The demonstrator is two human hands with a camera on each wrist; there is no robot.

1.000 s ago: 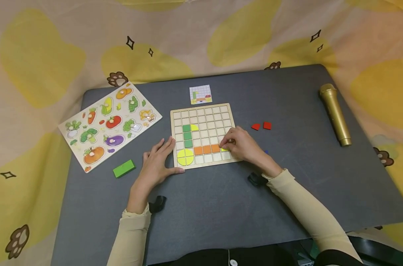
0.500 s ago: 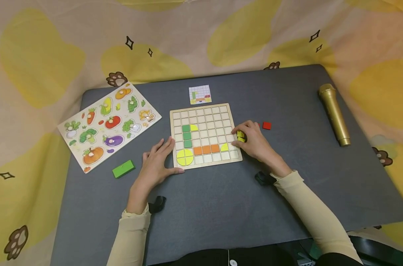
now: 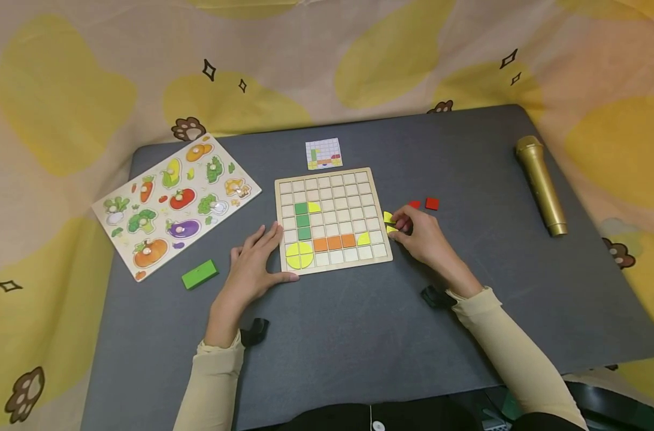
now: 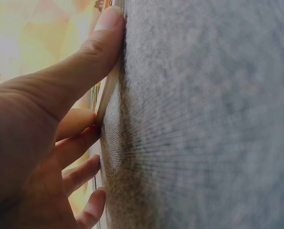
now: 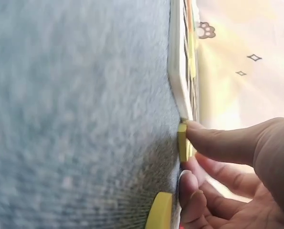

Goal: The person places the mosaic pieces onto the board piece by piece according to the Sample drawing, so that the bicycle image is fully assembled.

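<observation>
My L hand (image 3: 251, 266) crowds the near L corner of the grid board (image 3: 339, 217); passable gap to the green block (image 3: 200, 275). My R hand (image 3: 426, 236) has yellow pcs (image 3: 388, 216) & board edge on its L, red pcs (image 3: 432, 204) just beyond. Wide lane btwn those & gold mic (image 3: 542, 185). Veg puzzle (image 3: 163, 216) blocks far L.

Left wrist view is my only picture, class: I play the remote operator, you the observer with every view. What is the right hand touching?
Observer: The right hand has its thumb against a yellow piece beside the grid board.
Operator: What lies past the far edge of the grid board?
Observer: A small card printed with a coloured grid pattern.
Operator: Anything far over to the right?
Observer: Yes, a gold-coloured microphone.
</observation>
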